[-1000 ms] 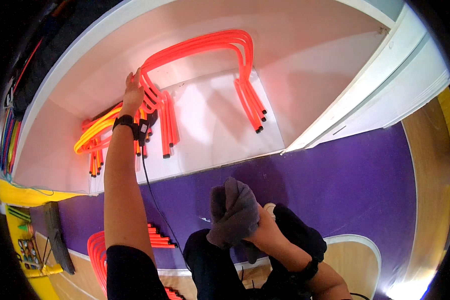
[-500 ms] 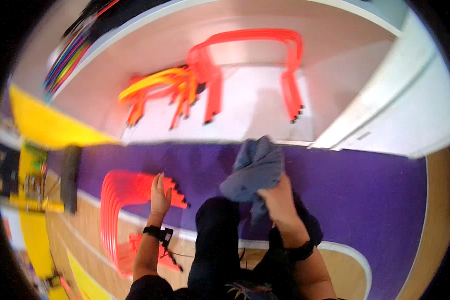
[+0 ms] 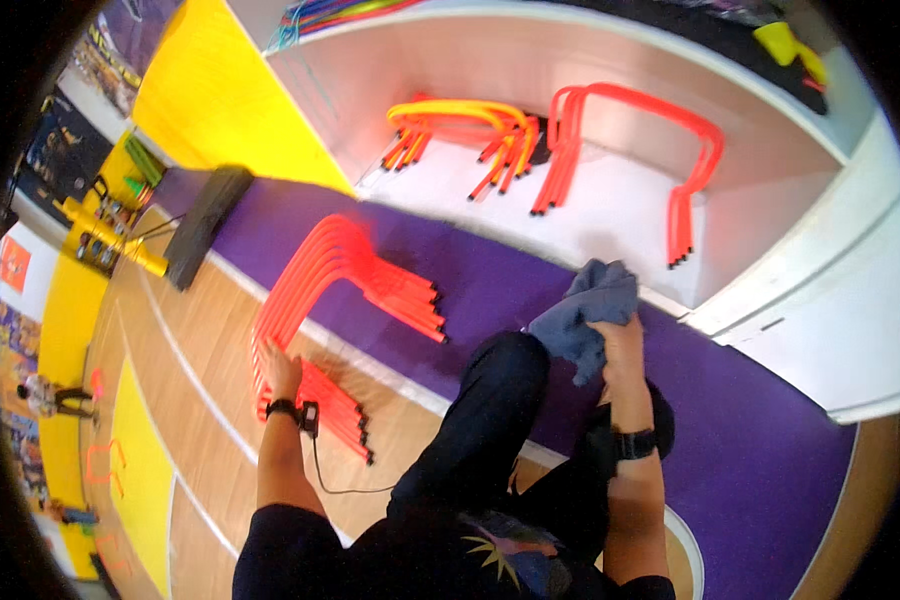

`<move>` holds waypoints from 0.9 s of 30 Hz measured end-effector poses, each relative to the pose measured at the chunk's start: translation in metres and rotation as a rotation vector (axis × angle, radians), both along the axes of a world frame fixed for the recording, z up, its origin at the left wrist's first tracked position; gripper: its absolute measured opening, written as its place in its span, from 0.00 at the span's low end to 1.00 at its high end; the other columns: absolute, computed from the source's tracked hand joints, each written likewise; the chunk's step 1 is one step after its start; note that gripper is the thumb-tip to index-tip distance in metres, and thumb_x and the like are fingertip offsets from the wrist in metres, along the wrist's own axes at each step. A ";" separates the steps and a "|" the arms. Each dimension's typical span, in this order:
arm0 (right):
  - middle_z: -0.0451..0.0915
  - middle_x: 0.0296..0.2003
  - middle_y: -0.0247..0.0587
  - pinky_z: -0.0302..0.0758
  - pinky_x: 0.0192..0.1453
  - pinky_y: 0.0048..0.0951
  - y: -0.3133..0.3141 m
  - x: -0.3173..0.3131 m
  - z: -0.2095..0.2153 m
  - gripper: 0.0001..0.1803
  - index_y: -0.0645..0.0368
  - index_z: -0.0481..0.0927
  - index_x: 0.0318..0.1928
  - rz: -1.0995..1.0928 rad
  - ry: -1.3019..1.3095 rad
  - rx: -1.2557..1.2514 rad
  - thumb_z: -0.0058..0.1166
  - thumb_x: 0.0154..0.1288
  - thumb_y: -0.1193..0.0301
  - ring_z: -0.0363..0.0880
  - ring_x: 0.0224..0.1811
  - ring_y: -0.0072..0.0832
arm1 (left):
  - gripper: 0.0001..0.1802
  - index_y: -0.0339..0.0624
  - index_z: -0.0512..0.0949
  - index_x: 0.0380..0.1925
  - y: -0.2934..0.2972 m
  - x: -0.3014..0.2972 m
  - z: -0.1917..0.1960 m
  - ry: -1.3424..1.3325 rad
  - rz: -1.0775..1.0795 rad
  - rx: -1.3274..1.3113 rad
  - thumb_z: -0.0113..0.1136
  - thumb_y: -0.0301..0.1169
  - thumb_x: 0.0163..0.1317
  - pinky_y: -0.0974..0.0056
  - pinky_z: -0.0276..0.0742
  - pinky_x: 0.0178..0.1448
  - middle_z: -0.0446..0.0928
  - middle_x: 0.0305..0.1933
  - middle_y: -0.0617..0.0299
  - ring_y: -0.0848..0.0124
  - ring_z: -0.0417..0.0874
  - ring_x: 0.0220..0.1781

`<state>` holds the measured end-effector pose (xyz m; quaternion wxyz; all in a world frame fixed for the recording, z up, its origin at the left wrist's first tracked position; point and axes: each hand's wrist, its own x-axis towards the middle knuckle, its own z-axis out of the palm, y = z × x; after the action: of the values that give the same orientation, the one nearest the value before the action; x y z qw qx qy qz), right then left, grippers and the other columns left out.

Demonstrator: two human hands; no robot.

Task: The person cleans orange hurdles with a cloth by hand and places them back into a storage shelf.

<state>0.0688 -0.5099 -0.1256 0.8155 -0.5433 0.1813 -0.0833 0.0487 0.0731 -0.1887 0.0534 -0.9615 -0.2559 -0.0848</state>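
Observation:
My right hand is closed around a bunched grey-blue cloth, which hangs loosely over the purple floor strip in front of the shelf. To the left, a nested stack of orange-red training hurdles lies on its side, partly on the purple strip and partly on the wooden floor. My left hand is at the near corner of this stack, its fingers stretched out against the bars. A dark strap with a small cabled device sits on my left wrist.
More red hurdles and smaller yellow-and-orange hurdles stand inside the low white shelf. A white cabinet is at the right. A dark padded block lies at the left, with people farther off.
My view has turned, so the shelf now sits farther right. My left hand has moved from above the hurdles' feet to the bars at the stack's near corner. The cloth stays in my right hand.

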 end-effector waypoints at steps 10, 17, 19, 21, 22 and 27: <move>0.78 0.46 0.44 0.74 0.50 0.36 0.008 0.018 -0.030 0.27 0.64 0.72 0.53 -0.053 -0.123 -0.092 0.62 0.50 0.79 0.77 0.48 0.35 | 0.23 0.37 0.71 0.50 -0.038 -0.033 0.001 -0.167 -0.164 -0.096 0.59 0.34 0.55 0.49 0.69 0.57 0.69 0.55 0.39 0.46 0.69 0.58; 0.78 0.44 0.49 0.73 0.53 0.37 0.092 -0.014 0.031 0.27 0.63 0.72 0.50 -0.010 -0.472 -0.972 0.65 0.49 0.69 0.77 0.48 0.42 | 0.18 0.37 0.73 0.26 -0.126 -0.073 0.046 -0.172 -0.449 -0.566 0.64 0.42 0.56 0.52 0.70 0.27 0.74 0.20 0.46 0.48 0.77 0.25; 0.77 0.44 0.52 0.72 0.55 0.40 0.130 -0.015 0.067 0.29 0.63 0.71 0.52 0.199 -0.713 -1.100 0.64 0.47 0.71 0.76 0.49 0.46 | 0.19 0.36 0.73 0.25 -0.143 -0.078 0.063 -0.176 -0.438 -0.485 0.65 0.41 0.56 0.51 0.69 0.27 0.73 0.19 0.45 0.48 0.77 0.24; 0.72 0.51 0.52 0.72 0.57 0.40 0.160 -0.010 0.055 0.28 0.60 0.70 0.55 0.390 -0.950 -1.182 0.58 0.51 0.73 0.73 0.54 0.46 | 0.17 0.35 0.73 0.24 -0.166 -0.078 0.098 -0.149 -0.426 -0.501 0.66 0.39 0.55 0.53 0.68 0.26 0.72 0.18 0.46 0.49 0.75 0.21; 0.69 0.54 0.53 0.72 0.58 0.40 0.174 -0.010 0.048 0.27 0.57 0.69 0.57 0.377 -1.027 -1.273 0.54 0.53 0.73 0.70 0.57 0.46 | 0.17 0.35 0.72 0.24 -0.175 -0.079 0.112 -0.161 -0.446 -0.541 0.66 0.38 0.55 0.53 0.68 0.26 0.71 0.17 0.47 0.50 0.74 0.20; 0.64 0.57 0.52 0.70 0.61 0.42 0.192 -0.022 0.056 0.25 0.50 0.68 0.60 0.152 -1.114 -1.413 0.46 0.59 0.74 0.64 0.63 0.46 | 0.17 0.34 0.71 0.22 -0.183 -0.080 0.141 -0.205 -0.469 -0.670 0.66 0.35 0.56 0.58 0.66 0.25 0.68 0.16 0.49 0.57 0.70 0.18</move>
<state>0.0472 -0.3176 -0.0696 0.2645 -0.8093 -0.3698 -0.3720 -0.0309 -0.1098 -0.0477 -0.3086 -0.9445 -0.0473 -0.1021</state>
